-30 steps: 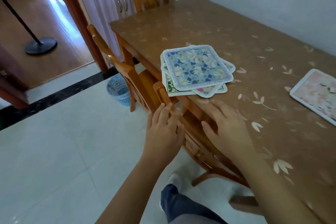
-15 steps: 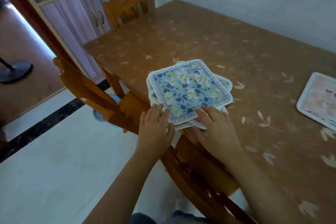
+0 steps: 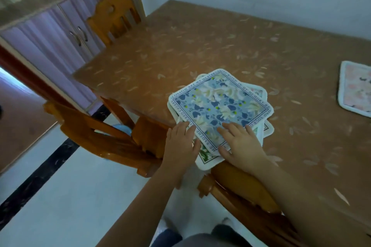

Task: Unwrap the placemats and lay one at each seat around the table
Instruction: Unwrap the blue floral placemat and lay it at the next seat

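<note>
The left hand (image 3: 181, 144) and right hand (image 3: 241, 145) rest on the placemat stack (image 3: 220, 98) at the table (image 3: 200, 46) edge.

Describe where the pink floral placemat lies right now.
In the head view, the pink floral placemat lies at the picture's right edge on the brown leaf-patterned table, well right of the blue floral placemat stack.

A home dining room: wooden table (image 3: 220, 50), chairs (image 3: 112, 16), curtained cabinet (image 3: 60, 32)
</note>
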